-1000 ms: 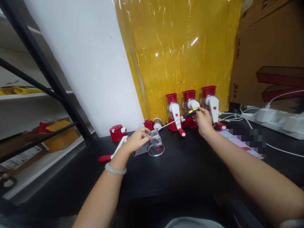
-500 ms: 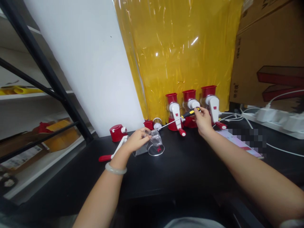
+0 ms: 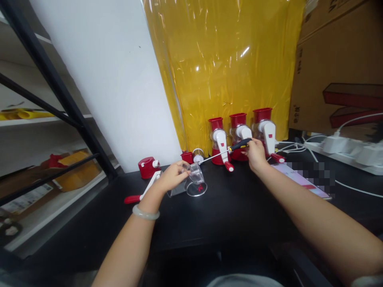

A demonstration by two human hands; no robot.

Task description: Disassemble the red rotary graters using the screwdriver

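Note:
My left hand [image 3: 174,176] grips a clear plastic grater body [image 3: 196,177] that lies on its side on the black table. My right hand [image 3: 255,153] is closed on the end of a screwdriver [image 3: 241,144] with a black and yellow handle. The screwdriver's metal shaft slants down to the left, and its tip meets the upper edge of the clear body. Beside my left wrist lies a white crank with a red handle [image 3: 133,199]. A red base [image 3: 149,167] stands behind the crank. Behind the clear body are a small red part [image 3: 187,156] and a metal grating drum [image 3: 198,155].
Three assembled red-and-white rotary graters [image 3: 220,141] stand in a row against the yellow plastic sheet [image 3: 227,71]. At right are a phone or tablet [image 3: 302,181], white cables and a power strip [image 3: 356,153], with a cardboard box [image 3: 338,67] behind. Shelving [image 3: 48,119] stands at left.
The screwdriver handle has turned in my right hand, and that hand has shifted slightly down. My left hand and the clear body stay in place.

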